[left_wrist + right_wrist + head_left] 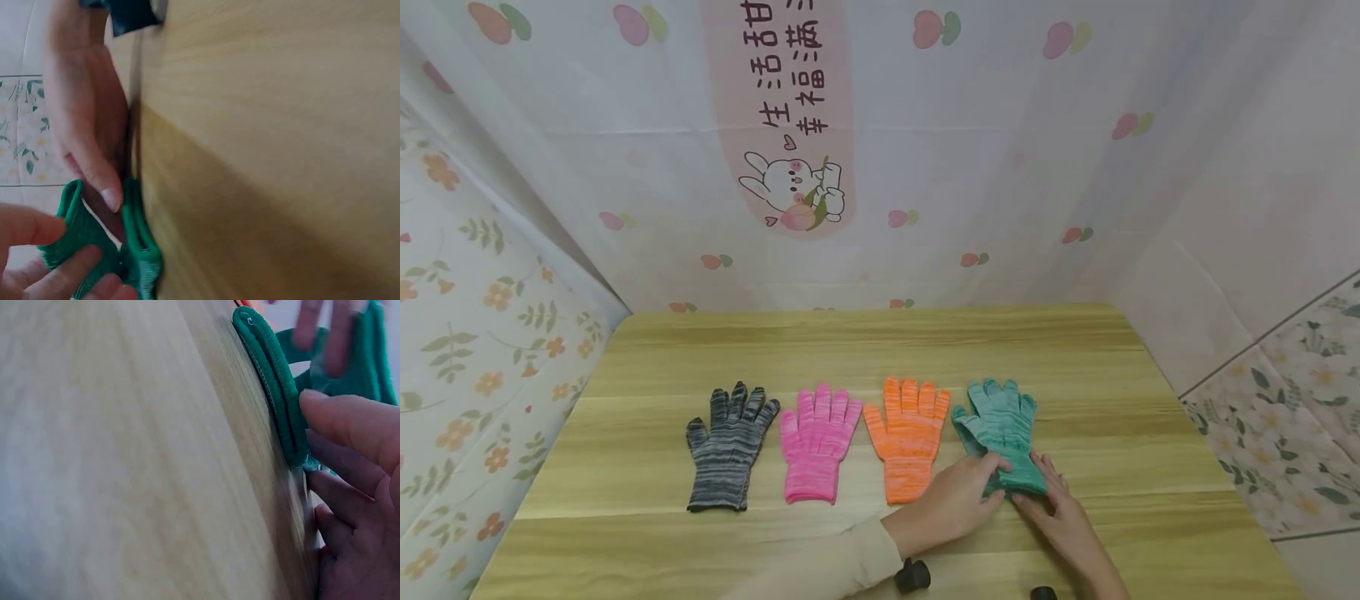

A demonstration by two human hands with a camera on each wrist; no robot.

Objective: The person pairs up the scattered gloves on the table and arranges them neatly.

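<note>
A pair of green knitted gloves lies at the right of the row, one layer partly raised from the other at the cuff. My left hand pinches the raised cuff between thumb and fingers. Against the right side of the cuffs rests my right hand, its fingers fairly straight. In the right wrist view, the right thumb touches the folded lower cuff, and the other fingers lie beside its end. Beside the green pair is an orange glove, its lower edge partly covered by my left hand.
A pink glove and a grey-black striped glove lie flat farther left on the wooden table. Black wrist devices show near the front. Printed curtains hang behind the table and at its sides.
</note>
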